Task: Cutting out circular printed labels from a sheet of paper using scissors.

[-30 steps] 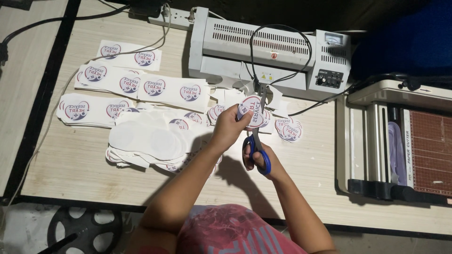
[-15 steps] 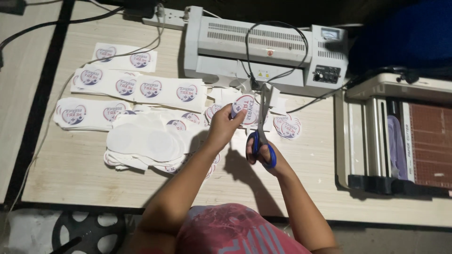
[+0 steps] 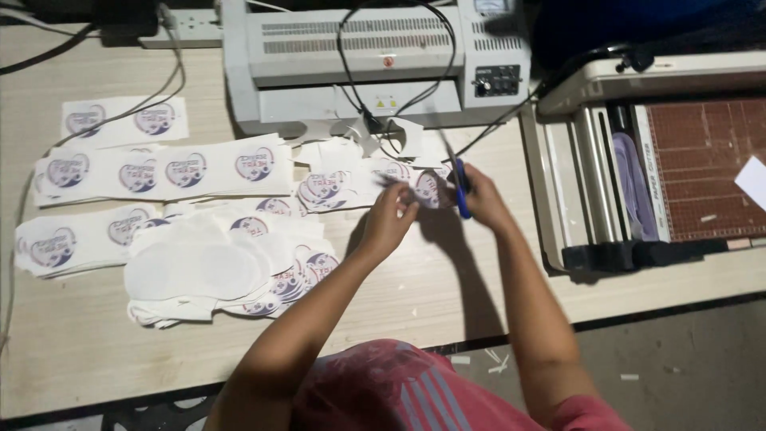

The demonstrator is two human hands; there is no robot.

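While the left hand (image 3: 392,214) pinches a round printed sticker (image 3: 431,188), the right hand (image 3: 481,199) grips blue-handled scissors (image 3: 456,179) at its edge, above the wooden table (image 3: 415,295).

Risk: the blades sit close to the left fingertips; a slip, or the glossy piece turning in the pinch, could nick a finger or cut into the print. The blade opening is hidden behind the right fingers. The sticker's far edge merges with loose offcuts beneath. The laminator (image 3: 359,56) cable (image 3: 351,80) trails near the work.
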